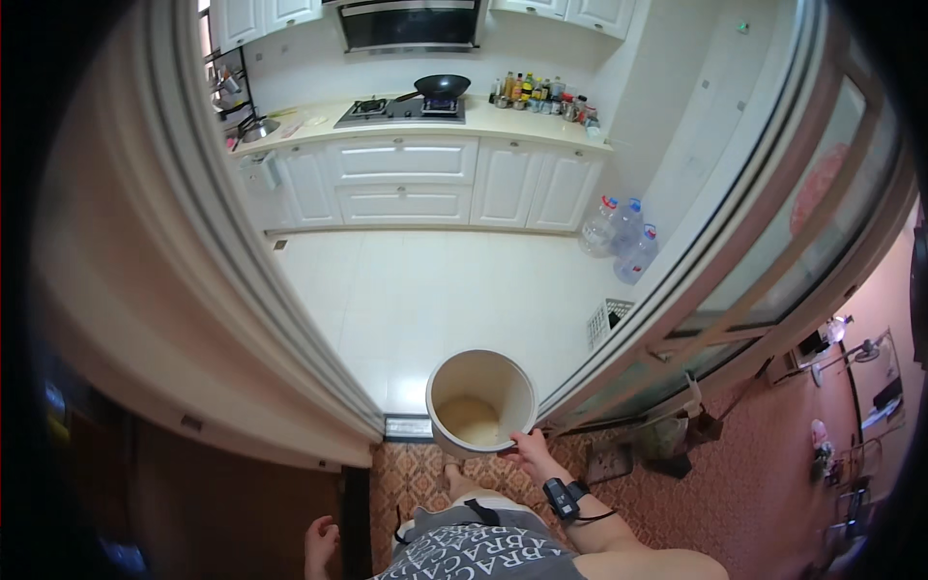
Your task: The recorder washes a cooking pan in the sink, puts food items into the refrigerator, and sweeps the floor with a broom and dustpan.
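My right hand (529,453) grips the near right rim of a round white bucket (518,395), its opening facing up toward me. Pale yellowish contents (467,422) cover the bottom; I cannot tell whether they are grain or liquid. In the view the bucket overlaps the metal door sill (407,428) of the kitchen doorway. A black device (562,498) is strapped to my right wrist. Low on the left, my left hand (321,540) hangs by my side with loosely curled fingers and nothing seen in it.
White door frames (319,370) flank the opening, with a glass-panelled door (768,268) at right. A plastic basket (607,322) and several large water bottles (631,243) stand on the kitchen floor (435,290). Beyond, a wok (442,87) sits on the gas hob (399,111), beside several condiment bottles (533,90).
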